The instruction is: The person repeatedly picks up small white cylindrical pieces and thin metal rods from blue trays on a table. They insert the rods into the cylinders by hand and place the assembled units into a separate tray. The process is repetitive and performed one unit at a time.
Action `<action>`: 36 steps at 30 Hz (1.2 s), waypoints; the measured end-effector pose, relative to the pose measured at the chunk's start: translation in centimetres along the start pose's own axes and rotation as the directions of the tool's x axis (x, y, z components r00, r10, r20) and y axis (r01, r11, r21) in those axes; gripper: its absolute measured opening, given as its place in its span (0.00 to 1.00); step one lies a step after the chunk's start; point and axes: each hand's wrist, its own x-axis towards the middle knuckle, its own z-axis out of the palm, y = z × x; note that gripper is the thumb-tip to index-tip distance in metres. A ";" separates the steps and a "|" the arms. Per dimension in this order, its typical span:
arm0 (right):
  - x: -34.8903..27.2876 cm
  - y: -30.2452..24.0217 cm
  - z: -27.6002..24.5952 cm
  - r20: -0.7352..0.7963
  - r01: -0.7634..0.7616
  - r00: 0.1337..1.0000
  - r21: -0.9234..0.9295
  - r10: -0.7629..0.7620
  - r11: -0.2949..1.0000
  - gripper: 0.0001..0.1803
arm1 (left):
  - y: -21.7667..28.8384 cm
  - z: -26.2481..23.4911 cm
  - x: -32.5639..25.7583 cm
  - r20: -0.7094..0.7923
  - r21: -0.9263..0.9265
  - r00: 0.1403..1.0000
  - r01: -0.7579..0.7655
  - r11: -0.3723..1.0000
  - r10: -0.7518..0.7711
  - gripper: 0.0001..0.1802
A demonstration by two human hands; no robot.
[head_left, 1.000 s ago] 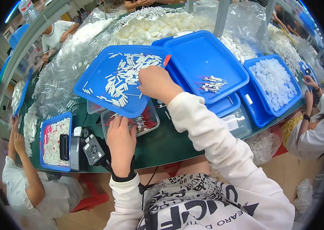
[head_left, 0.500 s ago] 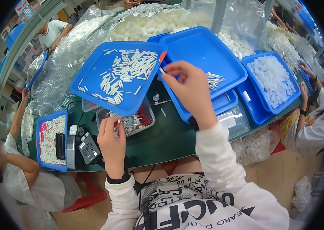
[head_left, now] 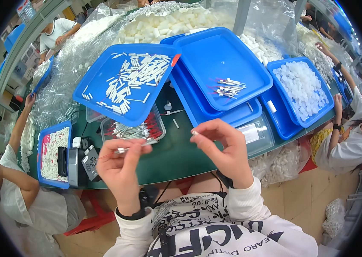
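the fingers (head_left: 132,159) of the left hand (head_left: 119,177) are pinched tight around a slim white stick (head_left: 121,150); those of the right hand (head_left: 230,152) close narrowly on a short white cylindrical tube (head_left: 195,132), mostly covered by fingertips. the stick lies roughly crosswise, its right end tilted a little up and aimed toward the tube, which sits off to the right across an open gap, the right hand being the nearer to it. just beyond the left hand is a clear plastic box (head_left: 162,132) of red-wired sticks, and over it a tilted blue plastic tray (head_left: 97,70) of loose white tubes. another such tube (head_left: 175,123) lies on the dark green table (head_left: 174,160). half a second ago the right hand was up beside the blue tray; now it has come back toward the body, level with the left.
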 end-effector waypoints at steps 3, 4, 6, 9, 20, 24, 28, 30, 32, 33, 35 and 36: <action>-0.5 -0.6 0.2 0.079 0.048 0.995 0.084 -0.055 0.995 0.08 | 0.1 1.9 -0.8 0.114 -0.383 0.984 0.169 0.908 -0.135 0.10; -0.6 -0.7 0.1 0.079 0.052 0.995 0.088 -0.059 0.995 0.08 | 0.0 2.4 -1.0 0.127 -0.371 0.983 0.170 0.913 -0.131 0.11; -0.8 -1.0 -0.3 0.079 0.055 0.995 0.097 -0.063 0.994 0.09 | -0.5 3.3 -1.3 0.151 -0.346 0.980 0.173 0.922 -0.127 0.11; -1.0 -1.4 -0.9 0.085 0.071 0.993 0.096 -0.079 0.993 0.09 | -1.4 3.6 -1.4 0.211 -0.375 0.967 0.212 0.902 -0.140 0.10; -1.4 -1.4 -1.7 0.032 0.071 0.997 0.028 -0.072 0.997 0.09 | -2.4 4.7 -1.7 0.189 -0.234 0.968 0.207 0.950 -0.165 0.11; -1.3 -0.3 -1.7 0.035 0.163 0.986 -0.129 -0.160 0.978 0.07 | -3.1 5.2 -2.0 0.251 -0.153 0.958 0.182 0.971 -0.140 0.15; -1.3 0.3 -1.9 -0.072 0.094 0.991 -0.209 -0.111 0.973 0.06 | -1.9 5.5 -1.6 0.283 -0.116 0.948 0.186 0.976 -0.147 0.15; -1.4 0.4 -2.1 -0.093 0.096 0.989 -0.211 -0.117 0.973 0.07 | -2.5 4.3 -1.2 0.339 -0.014 0.935 0.119 0.993 -0.107 0.11; -1.4 0.1 -2.1 -0.082 0.153 0.981 -0.249 -0.178 0.956 0.07 | -2.1 4.2 -1.2 0.322 0.050 0.942 0.086 0.995 -0.098 0.08; -1.3 -0.1 -2.0 -0.075 0.182 0.975 -0.267 -0.208 0.946 0.07 | -2.1 3.9 -1.1 0.332 0.090 0.940 0.058 0.994 -0.084 0.08; -1.2 0.0 -2.0 -0.051 0.273 0.953 -0.289 -0.299 0.918 0.07 | -2.1 3.8 -1.1 0.363 0.120 0.931 0.001 0.993 -0.045 0.07; -1.2 0.1 -1.9 -0.038 0.317 0.939 -0.299 -0.343 0.900 0.07 | -2.1 3.9 -1.1 0.384 0.111 0.923 -0.026 0.994 -0.019 0.07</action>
